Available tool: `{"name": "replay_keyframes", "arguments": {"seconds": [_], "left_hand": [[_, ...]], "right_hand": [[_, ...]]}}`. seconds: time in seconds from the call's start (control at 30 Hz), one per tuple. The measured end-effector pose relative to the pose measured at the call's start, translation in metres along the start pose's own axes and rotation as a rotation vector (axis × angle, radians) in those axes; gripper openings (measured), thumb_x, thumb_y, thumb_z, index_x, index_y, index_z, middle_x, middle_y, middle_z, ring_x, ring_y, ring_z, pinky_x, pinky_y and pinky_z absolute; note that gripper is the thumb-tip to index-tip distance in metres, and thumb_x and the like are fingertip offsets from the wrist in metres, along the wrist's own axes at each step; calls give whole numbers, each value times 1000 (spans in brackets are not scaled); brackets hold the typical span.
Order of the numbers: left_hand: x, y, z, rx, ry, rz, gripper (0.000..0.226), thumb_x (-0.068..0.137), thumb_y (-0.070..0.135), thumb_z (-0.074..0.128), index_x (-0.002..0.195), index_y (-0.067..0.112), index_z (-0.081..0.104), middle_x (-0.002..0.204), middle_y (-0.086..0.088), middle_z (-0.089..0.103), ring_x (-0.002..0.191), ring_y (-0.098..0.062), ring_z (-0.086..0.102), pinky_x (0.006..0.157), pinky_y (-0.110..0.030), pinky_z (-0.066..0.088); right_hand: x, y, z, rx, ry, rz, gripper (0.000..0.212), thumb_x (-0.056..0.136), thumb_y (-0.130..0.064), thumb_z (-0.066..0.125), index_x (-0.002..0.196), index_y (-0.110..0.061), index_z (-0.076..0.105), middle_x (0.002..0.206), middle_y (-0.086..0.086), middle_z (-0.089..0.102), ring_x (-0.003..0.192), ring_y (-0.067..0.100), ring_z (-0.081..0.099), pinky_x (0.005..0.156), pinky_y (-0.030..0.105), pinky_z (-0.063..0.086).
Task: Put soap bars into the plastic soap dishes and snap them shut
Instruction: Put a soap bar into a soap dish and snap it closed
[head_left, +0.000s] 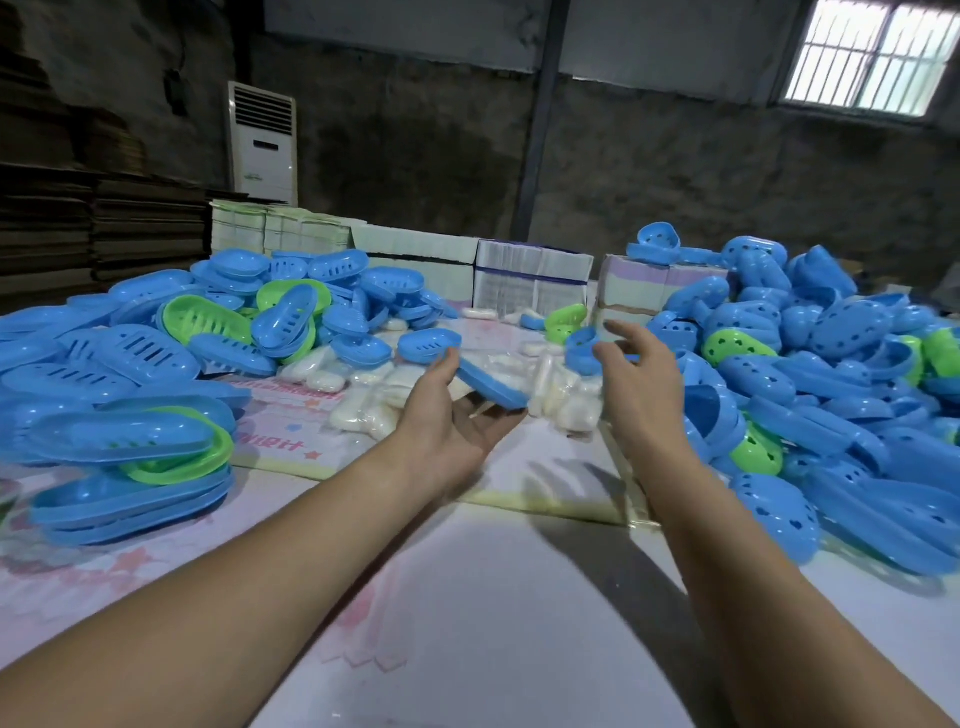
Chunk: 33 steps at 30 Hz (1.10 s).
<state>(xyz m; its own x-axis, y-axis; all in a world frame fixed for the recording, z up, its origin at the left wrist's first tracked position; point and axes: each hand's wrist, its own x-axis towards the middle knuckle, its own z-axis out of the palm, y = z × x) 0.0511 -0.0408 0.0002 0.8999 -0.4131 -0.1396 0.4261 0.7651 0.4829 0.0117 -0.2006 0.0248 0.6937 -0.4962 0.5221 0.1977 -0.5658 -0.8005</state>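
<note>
Left pile of blue and green dish halves (130, 374) sits at 9 o'clock on the table (467, 597). Left hand (457, 415) is palm-up at centre, thumb and fingers curled under a blue soap dish (491, 387) tilted on edge, gripping it. Wrapped white soap bars (374, 395) are heaped at 12 o'clock just behind both hands. Right hand (641, 374) hovers at 1 o'clock, fingers spread and loosely bent, holding nothing, near a blue dish half (584, 353); contact unclear. Right pile of perforated dish halves (831, 395) is at 3 o'clock. Bundled cartons (530, 280) lie at 12 o'clock, far edge.
</note>
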Motion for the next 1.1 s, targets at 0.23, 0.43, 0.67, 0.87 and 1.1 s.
{"name": "replay_keyframes", "arguments": {"seconds": [0.23,0.43,0.67,0.87,1.1], "left_hand": [[2,0,-4,43,-49,-28,35,101,41,57,114,9,64,131,-24,64,115,-41,66,74,-51,63],[0,-4,-6,85,-101,-48,40,102,40,55,126,9,61,134,-23,62,117,-41,65,81,-50,59],[-4,-4,-5,98,-59,-32,32,103,40,53,109,11,63,128,-23,65,115,-42,65,77,-49,58],[-8,-4,-2,116,-46,33,29,104,39,51,117,15,62,100,-21,73,98,-37,71,68,-47,60],[-10,-3,-2,116,-57,36,33,103,40,53,111,10,65,106,-20,74,97,-37,72,71,-48,62]], "right_hand": [[25,44,-25,-976,-310,139,54,91,-21,48,143,-33,44,145,9,43,131,37,41,108,50,30],[26,65,-20,-851,-175,-13,49,87,-9,55,129,-33,60,127,4,52,116,31,54,101,47,38],[20,38,-19,-176,101,-60,52,79,6,44,103,-30,72,100,0,52,98,22,54,82,32,41],[-6,1,-6,767,-125,382,46,79,3,43,98,-24,74,109,6,65,84,22,59,52,25,48],[-12,8,8,675,-358,418,55,86,-10,69,136,-27,53,128,8,60,100,27,66,76,36,54]]}}
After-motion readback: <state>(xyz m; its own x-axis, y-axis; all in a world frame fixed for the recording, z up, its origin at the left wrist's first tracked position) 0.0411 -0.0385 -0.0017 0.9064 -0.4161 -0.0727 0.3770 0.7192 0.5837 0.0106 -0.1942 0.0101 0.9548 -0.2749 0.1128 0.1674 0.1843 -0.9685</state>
